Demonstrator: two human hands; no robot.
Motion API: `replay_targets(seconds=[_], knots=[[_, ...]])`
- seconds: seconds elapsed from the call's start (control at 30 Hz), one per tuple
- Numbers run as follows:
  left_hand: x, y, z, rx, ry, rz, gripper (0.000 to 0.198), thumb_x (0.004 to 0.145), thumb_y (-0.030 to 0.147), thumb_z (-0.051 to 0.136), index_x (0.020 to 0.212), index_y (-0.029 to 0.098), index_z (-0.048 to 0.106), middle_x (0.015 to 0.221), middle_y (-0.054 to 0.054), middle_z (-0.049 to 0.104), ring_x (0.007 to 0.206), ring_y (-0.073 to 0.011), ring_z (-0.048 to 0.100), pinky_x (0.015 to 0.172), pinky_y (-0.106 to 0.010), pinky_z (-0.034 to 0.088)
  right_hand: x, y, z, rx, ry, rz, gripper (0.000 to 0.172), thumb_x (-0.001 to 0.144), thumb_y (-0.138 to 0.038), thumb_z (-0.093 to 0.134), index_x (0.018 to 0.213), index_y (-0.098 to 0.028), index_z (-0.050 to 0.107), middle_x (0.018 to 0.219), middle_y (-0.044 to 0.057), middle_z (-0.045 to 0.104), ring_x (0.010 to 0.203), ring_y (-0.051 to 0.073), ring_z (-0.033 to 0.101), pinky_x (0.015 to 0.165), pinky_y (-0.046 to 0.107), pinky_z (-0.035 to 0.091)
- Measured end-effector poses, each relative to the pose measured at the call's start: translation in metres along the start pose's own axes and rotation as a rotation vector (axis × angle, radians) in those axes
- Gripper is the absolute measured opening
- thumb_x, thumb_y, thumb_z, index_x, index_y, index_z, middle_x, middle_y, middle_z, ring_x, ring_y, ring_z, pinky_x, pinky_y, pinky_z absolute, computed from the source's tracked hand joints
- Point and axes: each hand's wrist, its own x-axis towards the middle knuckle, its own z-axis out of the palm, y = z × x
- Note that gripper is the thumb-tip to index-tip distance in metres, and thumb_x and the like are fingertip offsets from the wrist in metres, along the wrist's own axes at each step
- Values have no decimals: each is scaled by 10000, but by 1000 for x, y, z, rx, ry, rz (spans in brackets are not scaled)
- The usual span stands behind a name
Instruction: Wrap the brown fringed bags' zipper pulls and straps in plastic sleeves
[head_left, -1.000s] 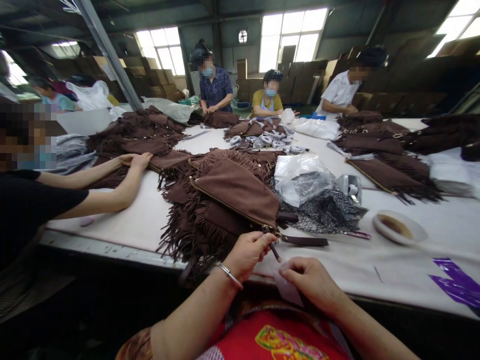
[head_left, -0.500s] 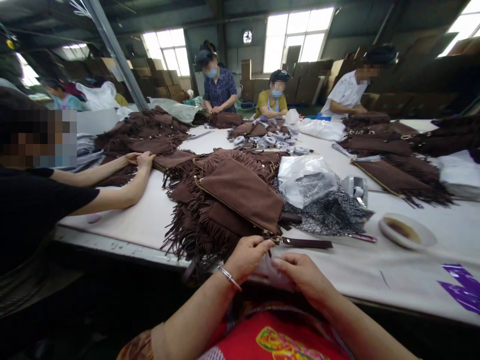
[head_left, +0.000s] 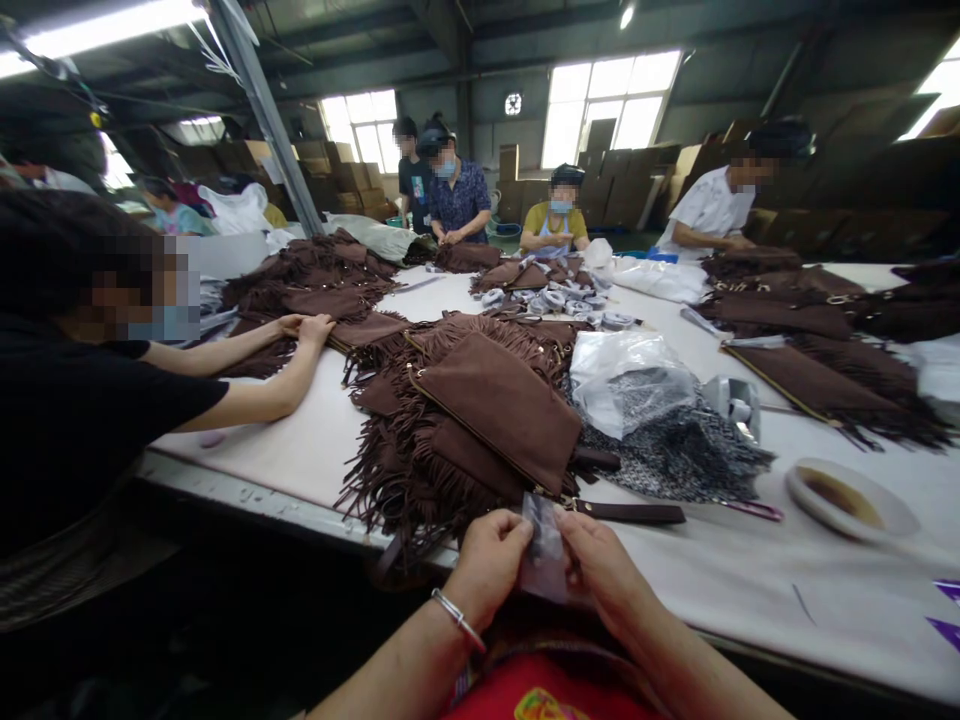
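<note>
Between my two hands is a small clear plastic bag (head_left: 544, 560), held upright at the table's front edge. My left hand (head_left: 491, 560) pinches its left upper side, and my right hand (head_left: 604, 560) grips the right upper side. What lies inside the bag is too small to make out. Just beyond my hands, a brown fringed pouch (head_left: 499, 405) with a gold zipper rests on a heap of similar pouches. Its brown wrist strap (head_left: 637, 512) stretches to the right along the table.
Right of the pouches lie a clear plastic wrapper (head_left: 619, 375), speckled dark cloth (head_left: 675, 445) and a tape roll (head_left: 847, 500). At the left, a co-worker's hands (head_left: 307, 328) touch another pouch. More people stand behind the white table (head_left: 262, 460).
My left hand has moved from the pouch's strap clasp onto the plastic bag, which is now raised and stretched between both hands. The view has shifted slightly.
</note>
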Motion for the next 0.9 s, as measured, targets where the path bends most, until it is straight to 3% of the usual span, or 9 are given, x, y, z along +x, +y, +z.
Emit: replay_targets(seconds=[0.23, 0.4, 0.47, 0.53, 0.6, 0.67, 0.77, 0.9], knots=[[15, 1, 3, 163, 95, 128, 252, 788, 389, 561, 701, 163, 632, 635, -21, 606, 601, -152, 514, 548, -246, 367, 11, -2, 0, -45, 26, 31, 401, 697, -570, 634, 663, -199, 483, 354, -106, 380, 299, 45, 260, 340, 179, 152], [16, 6, 11, 131, 89, 76, 359, 772, 494, 587, 773, 142, 660, 703, -57, 653, 645, -173, 552, 561, -260, 381, 13, -4, 0, -184, 7, -14, 402, 746, -589, 577, 685, -194, 530, 374, -66, 457, 307, 81, 359, 346, 202, 243], [16, 10, 13, 108, 78, 67, 362, 754, 504, 610, 743, 145, 653, 683, -52, 646, 633, -168, 546, 552, -258, 372, 11, -5, -6, -360, 18, -168, 393, 814, -560, 526, 725, -183, 588, 452, -21, 533, 388, 121, 468, 399, 238, 355], [15, 13, 15, 26, 33, 11, 363, 752, 521, 609, 765, 159, 637, 650, -36, 633, 586, -158, 534, 526, -255, 357, 12, -8, -15, -560, 86, -453, 312, 866, -462, 515, 849, -177, 643, 650, 45, 640, 597, 178, 596, 570, 294, 481], [16, 13, 15, -63, -16, -38, 372, 756, 545, 598, 787, 174, 611, 598, -7, 598, 521, -139, 497, 492, -246, 329, 15, -14, -25, -751, 111, -782, 242, 884, -339, 521, 1022, -186, 647, 926, 103, 673, 872, 229, 622, 791, 353, 500], [18, 12, 15, -90, -23, -32, 376, 755, 552, 602, 765, 176, 592, 554, 22, 542, 484, -116, 441, 473, -236, 292, 19, -22, -31, -938, 41, -1027, 265, 892, -245, 502, 1120, -202, 630, 1071, 122, 639, 1000, 244, 581, 884, 385, 471], [20, 8, 14, -19, 11, 41, 335, 770, 493, 615, 720, 162, 597, 555, 31, 509, 507, -104, 405, 490, -235, 278, 26, -36, -33, -1173, -71, -1190, 258, 908, -180, 467, 1073, -219, 661, 1025, 105, 641, 931, 225, 572, 835, 377, 469], [12, 11, 10, 86, 24, 247, 238, 844, 367, 551, 858, 159, 667, 763, -33, 649, 700, -161, 537, 644, -261, 387, 27, -51, -25, -1306, -139, -1223, 240, 918, -160, 446, 957, -195, 681, 956, 96, 651, 876, 210, 559, 799, 358, 453]])
